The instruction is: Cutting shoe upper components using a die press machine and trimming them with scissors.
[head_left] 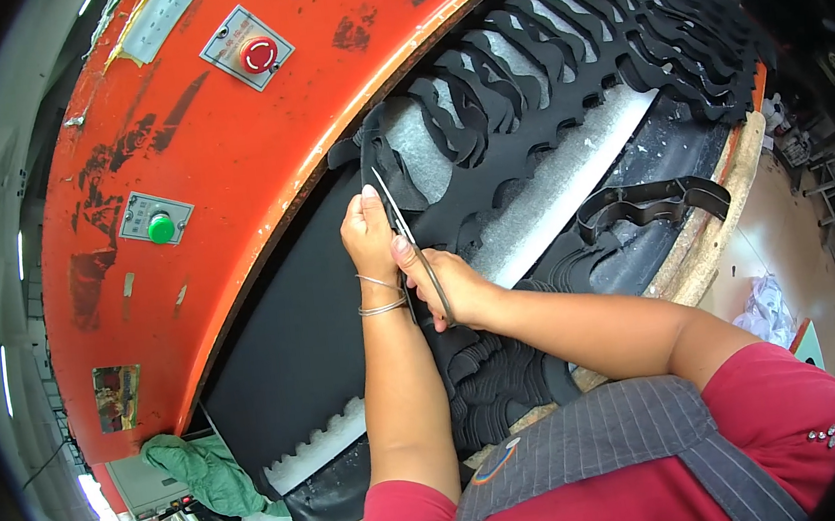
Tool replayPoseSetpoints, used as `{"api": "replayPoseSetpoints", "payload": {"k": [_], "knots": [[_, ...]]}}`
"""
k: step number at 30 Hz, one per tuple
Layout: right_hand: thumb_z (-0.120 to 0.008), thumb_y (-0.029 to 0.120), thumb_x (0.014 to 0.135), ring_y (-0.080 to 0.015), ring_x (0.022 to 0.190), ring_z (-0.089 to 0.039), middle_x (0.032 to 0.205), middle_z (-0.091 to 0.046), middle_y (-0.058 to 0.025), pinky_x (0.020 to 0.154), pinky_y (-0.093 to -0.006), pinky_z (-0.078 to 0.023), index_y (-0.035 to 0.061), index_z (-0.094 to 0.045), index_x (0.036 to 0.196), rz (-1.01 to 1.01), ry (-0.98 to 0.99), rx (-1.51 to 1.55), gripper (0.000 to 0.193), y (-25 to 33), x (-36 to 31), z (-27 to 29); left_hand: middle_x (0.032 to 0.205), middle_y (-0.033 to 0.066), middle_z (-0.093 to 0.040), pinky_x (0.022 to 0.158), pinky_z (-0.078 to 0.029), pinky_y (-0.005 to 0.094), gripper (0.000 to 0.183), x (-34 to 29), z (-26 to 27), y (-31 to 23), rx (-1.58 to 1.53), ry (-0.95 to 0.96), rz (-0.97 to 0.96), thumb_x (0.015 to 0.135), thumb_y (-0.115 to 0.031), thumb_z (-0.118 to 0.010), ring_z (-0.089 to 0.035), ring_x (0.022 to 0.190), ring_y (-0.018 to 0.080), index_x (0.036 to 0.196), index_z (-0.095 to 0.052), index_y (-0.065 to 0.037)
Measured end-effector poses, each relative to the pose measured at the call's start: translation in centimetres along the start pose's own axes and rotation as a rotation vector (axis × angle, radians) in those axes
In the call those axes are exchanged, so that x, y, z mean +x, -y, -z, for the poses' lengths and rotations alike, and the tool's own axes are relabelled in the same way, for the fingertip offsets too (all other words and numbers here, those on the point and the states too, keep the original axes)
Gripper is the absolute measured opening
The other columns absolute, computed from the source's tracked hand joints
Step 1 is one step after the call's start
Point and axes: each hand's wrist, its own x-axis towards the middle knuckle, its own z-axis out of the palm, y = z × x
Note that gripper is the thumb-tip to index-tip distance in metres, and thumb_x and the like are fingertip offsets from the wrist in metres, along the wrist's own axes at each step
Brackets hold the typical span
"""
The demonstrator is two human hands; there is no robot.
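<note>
My right hand [448,288] grips a pair of scissors [437,284] by the handles. Their pointed blades reach up and left, against the black sheet [521,185]. Just left of the blades, my left hand [368,233] is closed on a narrow strip of that sheet, with its fingers mostly hidden behind the thumb. Rows of curved, sole-like openings run through the sheet toward the upper right. A pale board [581,184] shows beneath it. Below my right forearm lie stacks of cut black pieces [511,392].
An orange machine beam [228,168] arches over the left side, bearing a red button [258,56] and a green button [161,228]. A black cutting die [653,203] sits near the worn table edge [733,200]. Green cloth [202,472] hangs at lower left.
</note>
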Motion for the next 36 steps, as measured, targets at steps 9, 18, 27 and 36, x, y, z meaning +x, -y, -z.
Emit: {"api": "replayPoseSetpoints", "payload": {"k": [9, 18, 27, 36], "knots": [[-0.044, 0.073, 0.080, -0.0078, 0.039, -0.037, 0.056, -0.036, 0.0017, 0.033, -0.0247, -0.035, 0.0018, -0.045, 0.083, 0.031, -0.114, 0.299, 0.071, -1.4, -1.0, -1.3, 0.055, -0.0058, -0.032, 0.044, -0.024, 0.0267, 0.040, -1.0, -0.8, -1.0, 0.008, -0.058, -0.081, 0.095, -0.021, -0.049, -0.028, 0.053, 0.0049, 0.061, -0.036, -0.005], [-0.048, 0.073, 0.078, -0.0081, 0.041, -0.037, 0.059, -0.037, 0.0012, 0.034, -0.0253, -0.035, 0.0030, -0.044, 0.083, 0.050, -0.048, 0.556, 0.070, -2.1, -0.7, -0.9, 0.053, -0.0058, -0.032, 0.042, -0.023, 0.0251, 0.039, -0.9, -0.9, -1.2, -0.048, -0.084, -0.149, 0.093, -0.017, -0.050, -0.029, 0.049, 0.0037, 0.059, -0.035, -0.006], [-0.036, 0.079, 0.077, -0.0089, 0.043, -0.035, 0.059, -0.035, 0.0011, 0.039, -0.0255, -0.034, 0.0040, -0.044, 0.086, -0.075, 0.023, 0.504, 0.076, -1.3, -0.3, -0.2, 0.052, 0.0015, -0.051, 0.039, -0.036, 0.0274, 0.041, 4.3, 0.2, -2.8, 0.314, 0.317, 0.348, 0.089, -0.036, -0.056, -0.046, 0.041, 0.0127, 0.063, -0.057, -0.004], [-0.028, 0.083, 0.075, -0.0109, 0.046, -0.039, 0.060, -0.037, -0.0008, 0.042, -0.0274, -0.040, 0.0023, -0.044, 0.089, -0.040, 0.144, 0.361, 0.083, -1.0, 0.3, 1.9, 0.056, 0.0073, -0.052, 0.052, -0.040, 0.0352, 0.043, 0.4, -1.2, -0.9, 0.193, -0.076, -0.111, 0.097, -0.034, -0.045, -0.047, 0.053, 0.0168, 0.072, -0.054, 0.001]]}}
